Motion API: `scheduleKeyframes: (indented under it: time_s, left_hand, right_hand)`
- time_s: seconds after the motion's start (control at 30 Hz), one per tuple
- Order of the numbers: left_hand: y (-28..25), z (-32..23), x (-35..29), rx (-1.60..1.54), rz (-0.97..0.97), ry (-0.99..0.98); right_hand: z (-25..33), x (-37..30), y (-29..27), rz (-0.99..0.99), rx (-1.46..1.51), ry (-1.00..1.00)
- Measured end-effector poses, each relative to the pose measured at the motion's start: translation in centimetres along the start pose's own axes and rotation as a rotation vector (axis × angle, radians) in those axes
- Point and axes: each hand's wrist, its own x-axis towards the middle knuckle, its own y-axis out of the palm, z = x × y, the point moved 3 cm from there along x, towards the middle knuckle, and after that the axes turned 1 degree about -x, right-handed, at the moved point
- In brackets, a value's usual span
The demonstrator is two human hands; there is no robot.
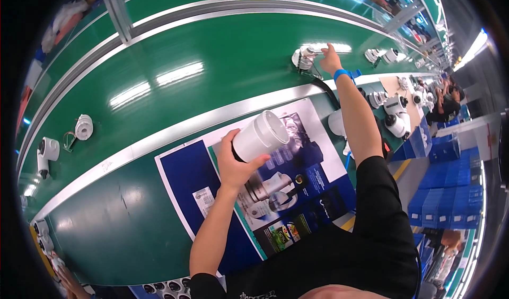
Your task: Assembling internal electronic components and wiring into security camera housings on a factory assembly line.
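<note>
My left hand [236, 163] is wrapped round a white cylindrical housing [262, 135], tilted with its open end toward the upper right. It is held above a flattened printed carton sheet [185, 174] on the bench. My right arm stretches far out over the green conveyor belt [212, 60]. At its end my right hand [331, 61], a blue strap [347, 74] round the wrist, has its fingers partly extended and nothing visible in them. Just left of those fingers, a white round part with wires [304, 58] rests on the belt.
More white parts [389, 55] lie farther right on the belt, and a white round part [84, 127] and a white camera-like unit [47, 153] at left. White assemblies [396, 116] stand beside my right arm. Blue bins [445, 193] are stacked at right. Other people [450, 102] work nearby.
</note>
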Motion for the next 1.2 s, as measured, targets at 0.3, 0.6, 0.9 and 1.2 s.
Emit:
scheduleKeyframes:
  time_s: [0.3,0.6,0.9,1.2]
  left_hand:
    - [-1.9,1.5,0.6,-0.017,0.007,-0.041]
    - [-0.3,0.0,-0.3,-0.021,-0.005,0.016]
    - [-1.5,2.5,-2.7,-0.298,-0.331,-0.001]
    - [3.6,0.2,0.6,-0.436,-0.202,0.046]
  right_hand:
    - [6.5,-2.5,4.7,0.494,0.59,0.033]
    - [8.4,-4.9,1.2,0.253,0.474,-0.129]
    - [11.6,-16.1,-7.5,0.298,0.85,-0.29]
    - [6.1,-26.5,-8.3,0.525,0.817,-0.108]
